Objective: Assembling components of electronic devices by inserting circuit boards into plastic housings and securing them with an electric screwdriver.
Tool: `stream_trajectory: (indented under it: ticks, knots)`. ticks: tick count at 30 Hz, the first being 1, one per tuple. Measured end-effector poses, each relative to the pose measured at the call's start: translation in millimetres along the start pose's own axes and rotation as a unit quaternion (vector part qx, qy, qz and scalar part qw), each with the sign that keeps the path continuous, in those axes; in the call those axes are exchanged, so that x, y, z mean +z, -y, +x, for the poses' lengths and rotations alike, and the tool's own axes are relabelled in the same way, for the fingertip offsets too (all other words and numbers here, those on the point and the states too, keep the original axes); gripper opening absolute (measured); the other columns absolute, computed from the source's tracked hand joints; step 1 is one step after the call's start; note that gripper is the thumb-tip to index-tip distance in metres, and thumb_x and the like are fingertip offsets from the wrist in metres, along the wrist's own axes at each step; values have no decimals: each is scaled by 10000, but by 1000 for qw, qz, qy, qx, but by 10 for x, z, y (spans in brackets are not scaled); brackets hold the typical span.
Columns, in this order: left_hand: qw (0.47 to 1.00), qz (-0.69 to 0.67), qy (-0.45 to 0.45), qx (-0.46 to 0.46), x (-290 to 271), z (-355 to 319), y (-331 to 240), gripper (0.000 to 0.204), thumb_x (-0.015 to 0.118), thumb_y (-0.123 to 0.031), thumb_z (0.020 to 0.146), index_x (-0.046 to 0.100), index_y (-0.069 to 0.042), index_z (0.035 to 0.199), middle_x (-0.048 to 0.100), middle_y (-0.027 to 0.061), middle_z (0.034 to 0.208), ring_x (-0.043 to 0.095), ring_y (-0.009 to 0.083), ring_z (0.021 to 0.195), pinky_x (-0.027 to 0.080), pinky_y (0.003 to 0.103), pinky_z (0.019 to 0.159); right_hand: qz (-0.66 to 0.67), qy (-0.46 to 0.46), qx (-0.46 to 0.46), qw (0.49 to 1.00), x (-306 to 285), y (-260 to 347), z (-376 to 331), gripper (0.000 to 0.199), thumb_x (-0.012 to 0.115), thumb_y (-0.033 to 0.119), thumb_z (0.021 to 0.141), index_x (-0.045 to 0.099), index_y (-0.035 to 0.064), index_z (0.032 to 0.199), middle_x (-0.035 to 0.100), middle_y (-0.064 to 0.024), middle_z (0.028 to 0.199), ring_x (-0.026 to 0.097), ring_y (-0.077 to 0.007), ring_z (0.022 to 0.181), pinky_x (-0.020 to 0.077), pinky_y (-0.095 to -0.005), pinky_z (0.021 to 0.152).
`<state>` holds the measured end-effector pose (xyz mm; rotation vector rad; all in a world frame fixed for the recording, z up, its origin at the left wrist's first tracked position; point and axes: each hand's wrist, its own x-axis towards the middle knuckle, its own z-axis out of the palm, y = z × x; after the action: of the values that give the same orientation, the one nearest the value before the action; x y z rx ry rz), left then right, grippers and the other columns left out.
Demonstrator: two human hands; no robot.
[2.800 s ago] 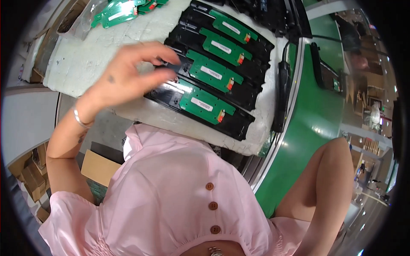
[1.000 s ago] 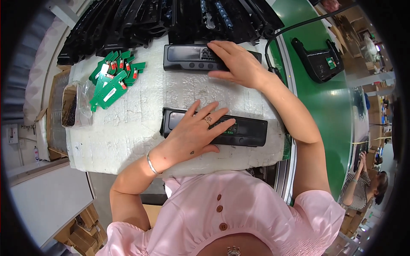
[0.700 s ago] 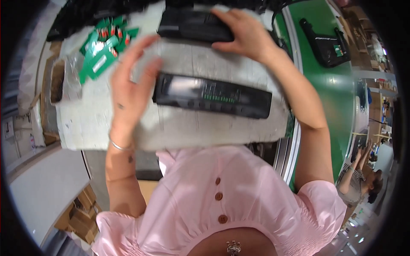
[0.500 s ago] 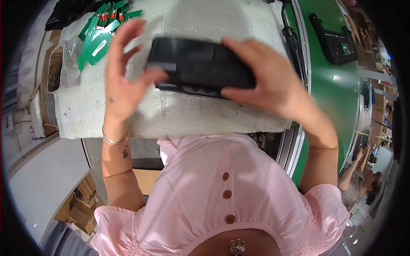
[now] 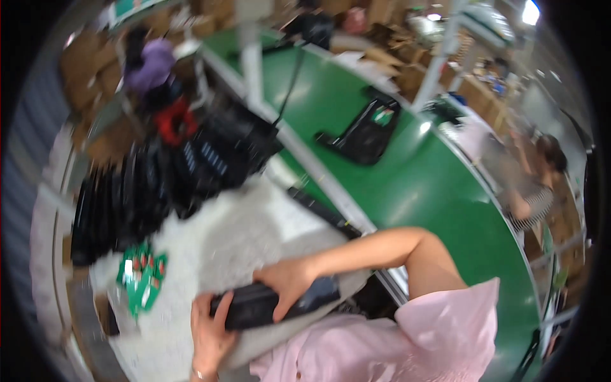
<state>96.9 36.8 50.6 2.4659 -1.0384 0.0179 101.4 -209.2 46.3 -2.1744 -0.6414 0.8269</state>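
A long black plastic casing (image 5: pixel 251 307) lies low over the pale, plastic-wrapped work table (image 5: pixel 235 254), close to my body. My right hand (image 5: pixel 286 281) reaches across its middle from above, with fingers on the far side and thumb on the near side. At the casing's left end, my left hand (image 5: pixel 212 334) wraps its fingers and thumb round the edge. The picture is blurred, so small details of the casing cannot be made out.
Green circuit boards (image 5: pixel 145 280) lie on the table's left. Behind them stands a row of black plastic parts (image 5: pixel 146 184). A green conveyor belt (image 5: pixel 414 191) runs along the right, carrying a black L-shaped part (image 5: pixel 369 130). Several people work farther off.
The view has swung right and up, bringing in more of the conveyor and the row of black parts. My left hand has closed on the casing's left end; my right hand still holds it.
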Motion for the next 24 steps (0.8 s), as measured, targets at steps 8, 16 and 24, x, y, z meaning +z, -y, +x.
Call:
stream_trajectory:
  ticks: [8,16,24]
  knots:
    - [974,-183,-1,133,-240,-16,-454,700,751,-174,634,432,-86,1251,376,198,1300,375,371,1178,321,450,966,224,-410,126,875,-95,-248,-1727,945,769,444,611,341,-107,1249,369,-258,1292,364,-318,1218,300,-348,1012]
    - [742,-549,383,-40,518,98,-524,422,554,-187,839,468,-44,1226,519,160,1180,477,235,1104,364,365,933,544,-753,188,320,915,-1226,-4402,317,716,292,713,620,31,865,659,-82,765,631,-191,610,529,-322,595]
    - [750,-534,385,-53,747,206,-645,428,550,-195,842,460,-45,1233,513,156,1189,476,235,1105,364,364,932,-282,-710,555,329,751,-1208,-4308,567,642,286,730,429,-9,1165,486,-195,1109,449,-330,1049,341,-434,944]
